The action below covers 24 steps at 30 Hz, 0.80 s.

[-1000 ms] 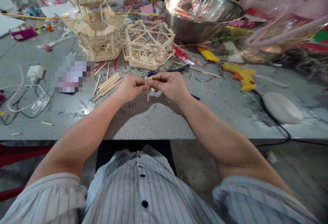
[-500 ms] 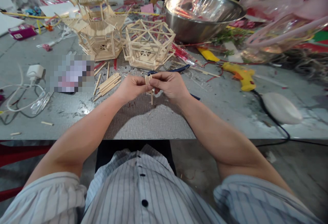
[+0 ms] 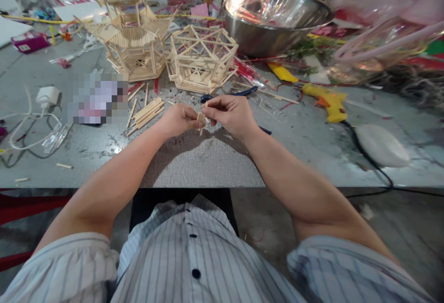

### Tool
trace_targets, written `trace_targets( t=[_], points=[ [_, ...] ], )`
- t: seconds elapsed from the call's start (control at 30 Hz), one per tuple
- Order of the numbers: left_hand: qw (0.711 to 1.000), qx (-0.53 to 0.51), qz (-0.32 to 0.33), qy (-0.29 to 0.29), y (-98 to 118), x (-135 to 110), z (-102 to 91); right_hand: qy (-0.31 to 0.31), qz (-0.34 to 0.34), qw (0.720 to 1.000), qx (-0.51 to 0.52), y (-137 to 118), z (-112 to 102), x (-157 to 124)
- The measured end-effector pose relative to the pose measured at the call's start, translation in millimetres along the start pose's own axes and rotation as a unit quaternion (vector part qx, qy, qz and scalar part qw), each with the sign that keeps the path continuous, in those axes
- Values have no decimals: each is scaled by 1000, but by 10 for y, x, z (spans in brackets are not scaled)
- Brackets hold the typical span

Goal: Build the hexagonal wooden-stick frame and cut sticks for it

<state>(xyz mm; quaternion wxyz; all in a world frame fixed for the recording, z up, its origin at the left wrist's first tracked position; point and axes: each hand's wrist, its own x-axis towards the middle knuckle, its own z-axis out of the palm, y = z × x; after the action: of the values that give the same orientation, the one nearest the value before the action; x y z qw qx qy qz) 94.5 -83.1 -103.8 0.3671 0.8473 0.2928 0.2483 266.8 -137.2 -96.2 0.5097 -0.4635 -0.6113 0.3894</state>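
Note:
Between thumb and fingers, my left hand (image 3: 180, 120) pinches a small bundle of short wooden sticks (image 3: 200, 117), one end poking out below. Just to its right, my right hand (image 3: 227, 112) is closed in a pinch on a wooden stick (image 3: 206, 104), of which only a short end shows. A heap of loose wooden sticks (image 3: 148, 112) lies left of my left hand. Behind my hands stands an open hexagonal stick frame (image 3: 203, 60). The dark blue handles of a tool (image 3: 248, 92), perhaps pliers, lie partly hidden behind my right hand.
A taller stick pagoda (image 3: 135, 39) stands at the back left, beside a steel bowl (image 3: 277, 27) further right. A yellow glue gun (image 3: 328, 102) with a black cord lies right, near a white oval dish (image 3: 381, 145). A phone (image 3: 99, 102) and white charger (image 3: 47, 95) lie left.
My hands have drawn slightly apart. The bundle has tilted and dropped a little in my left hand, while my right hand has come away from it holding one stick end.

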Motion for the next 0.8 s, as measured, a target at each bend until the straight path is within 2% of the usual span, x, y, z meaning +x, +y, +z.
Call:
trace_targets(
  t=[0.1,0.2,0.33,0.5,0.8],
  points=[
    [998,20,-7,-55,-16,16,-4,-9,-10,1000,-16,-21,-12,-6],
    [996,34,6,-78,-23,20,3,-30,-11,999,-21,-36,-33,-12],
    [995,54,30,-74,-27,16,10,-72,11,997,-15,-43,-68,-9],
    [995,58,27,-71,-23,7,23,-139,47,989,-20,-44,-102,1],
    [998,53,15,-32,-35,-10,57,-112,74,991,-1,-37,-121,5]
  ],
)
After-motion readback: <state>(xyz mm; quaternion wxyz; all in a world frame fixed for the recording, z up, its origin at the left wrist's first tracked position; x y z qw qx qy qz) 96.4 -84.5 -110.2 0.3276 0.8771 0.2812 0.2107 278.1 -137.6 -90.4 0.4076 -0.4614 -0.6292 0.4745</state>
